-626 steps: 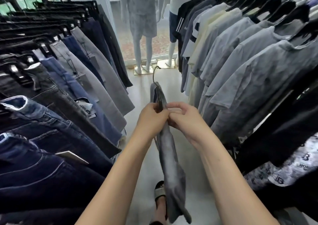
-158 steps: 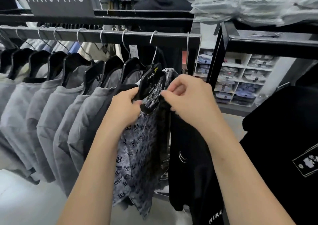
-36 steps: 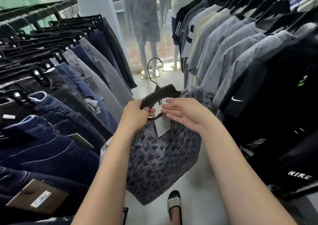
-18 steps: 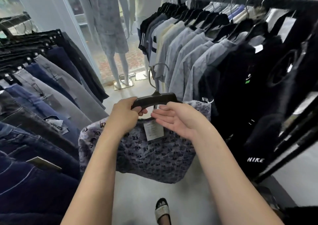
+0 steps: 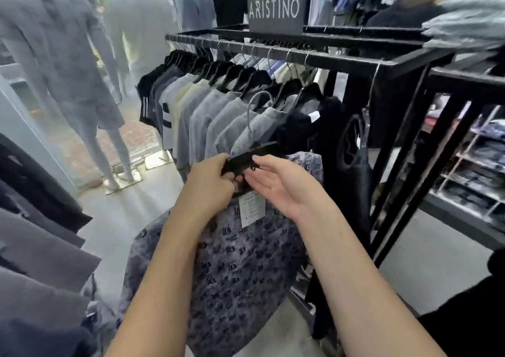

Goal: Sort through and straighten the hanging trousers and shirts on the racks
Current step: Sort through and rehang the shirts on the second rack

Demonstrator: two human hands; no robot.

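Head view: the left hand [image 5: 210, 187] curls around the left end of a black hanger [image 5: 247, 160] and grips it. The right hand [image 5: 281, 185] is open with straight fingers, and its fingertips touch the hanger. One patterned shirt [image 5: 235, 269] with a white tag [image 5: 252, 209] hangs from this hanger, in front of the black rack [image 5: 341, 61] full of shirts. The floor [image 5: 114, 220] is pale. Two mannequins [image 5: 82, 83] stand at the window on the left. One sign [image 5: 274, 5] stands on the rack, and trousers [image 5: 41, 252] hang at the lower left.

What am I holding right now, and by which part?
The left hand grips the black plastic hanger by its left end; the grey monogram-print shirt hangs from it. The right hand is open, holding nothing.
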